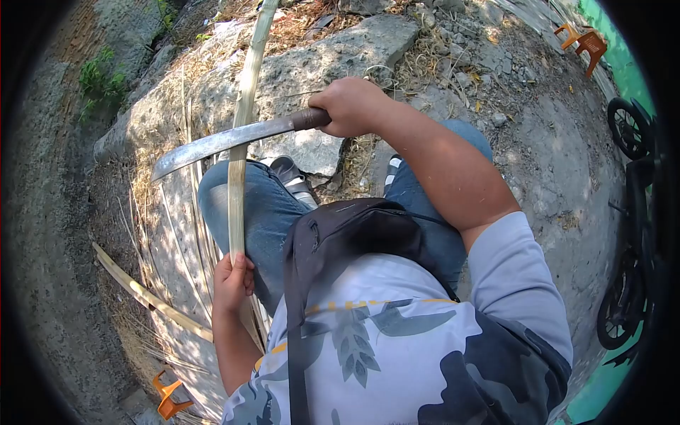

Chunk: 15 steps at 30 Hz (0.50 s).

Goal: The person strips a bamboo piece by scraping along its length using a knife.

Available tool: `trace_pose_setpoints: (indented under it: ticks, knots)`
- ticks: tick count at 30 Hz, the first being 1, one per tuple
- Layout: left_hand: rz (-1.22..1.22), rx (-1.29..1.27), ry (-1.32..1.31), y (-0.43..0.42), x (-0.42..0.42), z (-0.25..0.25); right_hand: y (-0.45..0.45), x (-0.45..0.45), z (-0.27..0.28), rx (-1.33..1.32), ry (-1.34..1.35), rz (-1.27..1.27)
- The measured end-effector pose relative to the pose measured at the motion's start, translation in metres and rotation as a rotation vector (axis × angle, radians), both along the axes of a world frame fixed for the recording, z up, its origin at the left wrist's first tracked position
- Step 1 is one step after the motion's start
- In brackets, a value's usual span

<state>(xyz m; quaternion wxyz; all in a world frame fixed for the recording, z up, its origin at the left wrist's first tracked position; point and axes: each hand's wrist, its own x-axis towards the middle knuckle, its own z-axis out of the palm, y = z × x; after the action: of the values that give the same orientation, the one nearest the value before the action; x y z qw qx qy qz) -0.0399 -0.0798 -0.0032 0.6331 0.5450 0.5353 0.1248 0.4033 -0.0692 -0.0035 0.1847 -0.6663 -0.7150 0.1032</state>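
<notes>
My right hand (356,106) is closed round the dark handle of a machete (202,147), whose broad curved blade points left. The blade lies across a long pale strip of split wood (237,195), possibly bamboo or palm stalk; I cannot tell how deep the edge sits in it. My left hand (232,282) pinches the near end of this strip, thumb on top. The strip passes over my left knee in jeans (216,191) and runs forward beyond the top of the view.
Several thin strips lie on the ground at my left, near a curved pale stalk (152,302). A broken concrete slab (340,57) is in front. Orange plastic chairs (590,48) and a parked two-wheeler (635,212) stand at right. A dark bag (354,230) rests on my lap.
</notes>
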Motion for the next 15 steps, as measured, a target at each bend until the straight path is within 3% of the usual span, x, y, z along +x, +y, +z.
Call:
trace_pose_setpoints:
  ticks: [15]
  knots:
    - [0.008,-0.017,-0.006,0.0025,-0.0006,0.0012,0.0012,0.0016,0.0004,-0.075,-0.011,-0.017]
